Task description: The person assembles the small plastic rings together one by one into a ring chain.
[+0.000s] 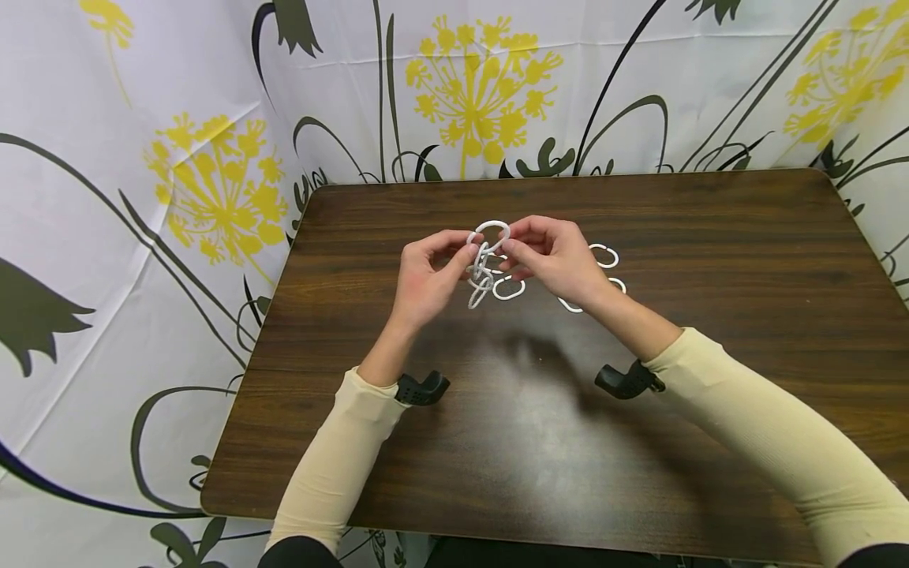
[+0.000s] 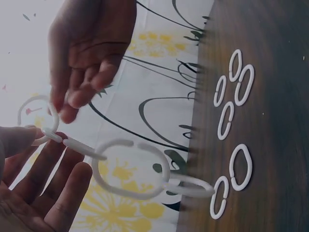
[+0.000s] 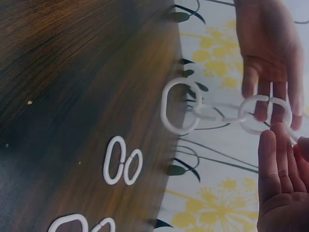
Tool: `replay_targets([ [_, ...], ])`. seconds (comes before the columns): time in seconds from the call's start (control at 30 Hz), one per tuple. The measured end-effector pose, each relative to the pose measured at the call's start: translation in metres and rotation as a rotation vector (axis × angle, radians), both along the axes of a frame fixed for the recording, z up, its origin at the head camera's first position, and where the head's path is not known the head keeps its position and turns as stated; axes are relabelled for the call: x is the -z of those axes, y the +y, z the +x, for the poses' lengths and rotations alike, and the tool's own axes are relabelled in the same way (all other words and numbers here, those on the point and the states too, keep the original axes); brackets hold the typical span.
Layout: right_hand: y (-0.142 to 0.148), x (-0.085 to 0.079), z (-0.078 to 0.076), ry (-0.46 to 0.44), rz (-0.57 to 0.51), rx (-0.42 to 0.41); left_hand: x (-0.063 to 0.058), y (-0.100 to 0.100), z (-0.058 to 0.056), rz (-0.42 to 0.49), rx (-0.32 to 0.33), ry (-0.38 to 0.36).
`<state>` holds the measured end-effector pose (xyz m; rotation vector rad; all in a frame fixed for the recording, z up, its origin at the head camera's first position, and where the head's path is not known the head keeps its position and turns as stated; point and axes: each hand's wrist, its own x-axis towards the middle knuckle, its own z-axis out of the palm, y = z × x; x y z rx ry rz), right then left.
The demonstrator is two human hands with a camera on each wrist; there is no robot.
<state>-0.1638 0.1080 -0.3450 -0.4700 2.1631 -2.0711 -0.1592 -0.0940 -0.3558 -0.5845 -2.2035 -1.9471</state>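
Note:
Both hands are raised over the table, working on white oval chain links. My left hand (image 1: 426, 278) pinches links between thumb and fingertips at the top of a short chain (image 2: 130, 195). The chain's links, several in all, dangle below the fingers. My right hand (image 1: 564, 256) pinches the right side of the uppermost link (image 1: 492, 224), which spans the gap between the hands. In the right wrist view the lowest hanging link (image 3: 164, 106) shows as a full oval. The fingertips partly hide where the top links meet.
On the dark wood table (image 1: 440, 457) lie several loose white links (image 2: 241, 167), some beneath the hands and others by the right forearm (image 1: 632, 319). A floral curtain (image 1: 341, 95) hangs along the table's far and left edges. Each wrist wears a black camera mount (image 1: 422, 388).

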Motion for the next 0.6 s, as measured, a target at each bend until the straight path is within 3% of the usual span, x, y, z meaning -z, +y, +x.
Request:
replay_targets([
  [0.07, 0.001, 0.004, -0.002, 0.012, 0.066, -0.005, -0.001, -0.001, 0.000, -0.002, -0.005, -0.004],
  [0.17, 0.005, 0.017, -0.007, 0.096, 0.284, -0.023, 0.002, -0.004, -0.002, -0.013, -0.009, -0.009],
  [0.3, 0.010, 0.045, -0.011, 0.300, 0.649, -0.076, 0.002, -0.006, -0.002, -0.045, -0.023, -0.015],
  [0.4, 0.013, 0.066, -0.010, 0.441, 0.864, -0.124, -0.001, -0.005, -0.002, -0.067, -0.027, -0.012],
  [0.6, 0.017, 0.094, -0.004, 0.603, 1.117, -0.195, -0.020, -0.001, 0.010, -0.098, -0.016, -0.010],
])
